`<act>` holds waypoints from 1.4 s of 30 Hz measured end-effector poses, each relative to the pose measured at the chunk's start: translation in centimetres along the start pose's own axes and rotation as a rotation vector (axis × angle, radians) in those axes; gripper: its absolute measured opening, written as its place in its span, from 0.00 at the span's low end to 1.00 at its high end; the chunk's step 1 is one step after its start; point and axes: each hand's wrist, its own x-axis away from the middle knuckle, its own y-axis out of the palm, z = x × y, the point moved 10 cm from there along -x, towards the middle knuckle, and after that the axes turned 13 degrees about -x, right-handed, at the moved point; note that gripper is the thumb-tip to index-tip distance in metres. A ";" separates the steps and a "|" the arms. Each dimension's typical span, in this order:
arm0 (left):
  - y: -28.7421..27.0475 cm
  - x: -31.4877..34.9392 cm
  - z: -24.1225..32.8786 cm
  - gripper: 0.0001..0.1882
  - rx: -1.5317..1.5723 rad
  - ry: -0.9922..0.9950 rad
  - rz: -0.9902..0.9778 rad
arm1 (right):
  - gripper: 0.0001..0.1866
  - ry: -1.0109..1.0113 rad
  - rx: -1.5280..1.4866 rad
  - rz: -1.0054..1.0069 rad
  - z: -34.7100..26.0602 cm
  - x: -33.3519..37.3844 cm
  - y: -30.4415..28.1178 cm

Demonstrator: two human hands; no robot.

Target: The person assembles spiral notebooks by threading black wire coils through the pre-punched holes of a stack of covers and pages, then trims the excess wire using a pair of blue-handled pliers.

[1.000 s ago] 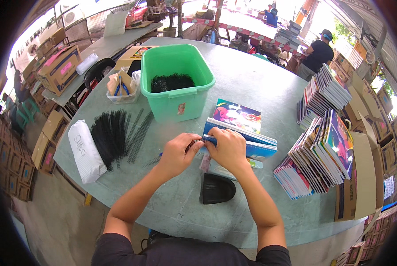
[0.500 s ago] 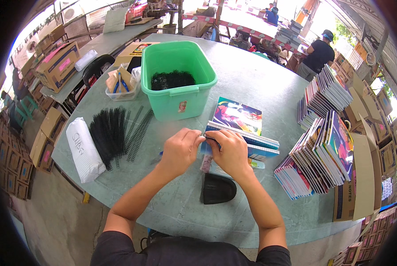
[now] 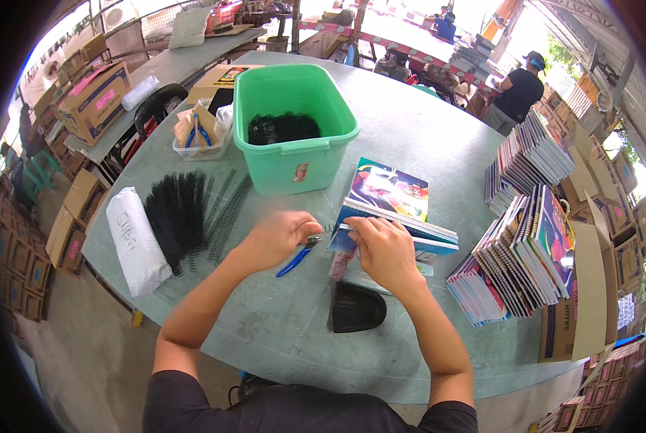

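Note:
A blue notebook lies with its edge under my right hand, whose bent fingers grip its left end. From that end a short piece of dark spiral binding coil sticks out toward my left hand. The fingers of my left hand are curled together at the coil's tip; what they pinch is partly hidden. Just below that hand, a blue-handled hand tool rests on the table. Behind the notebook is another with a colourful cover. A black, rounded block-like piece sits nearer to me.
A green bin with black coils inside stands beyond my hands. Loose black coils and a white wrapped roll lie left. A clear tub holds tools. Stacked notebooks and an open carton stand right.
My left hand has shifted slightly left and down, apart from my right hand, revealing the coil piece and the blue-handled tool. My right hand has moved slightly right.

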 end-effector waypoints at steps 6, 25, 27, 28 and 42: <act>-1.2 0.6 2.4 0.10 -0.053 0.271 0.207 | 0.07 -0.012 0.073 -0.051 -0.3 -0.1 0.8; 14.8 5.0 4.7 0.16 -0.513 0.632 0.106 | 0.10 -0.026 -0.248 0.180 0.0 -0.3 -0.3; 16.2 5.4 5.6 0.18 -0.480 0.666 0.141 | 0.10 -0.078 -0.142 0.266 -1.1 -0.4 -0.7; 16.4 4.7 4.2 0.19 -0.460 0.559 -0.010 | 0.09 -0.100 -0.094 0.310 -1.5 -0.3 -0.9; -3.3 6.0 8.3 0.22 -0.435 0.425 0.733 | 0.05 0.141 0.038 0.249 2.6 3.7 -5.0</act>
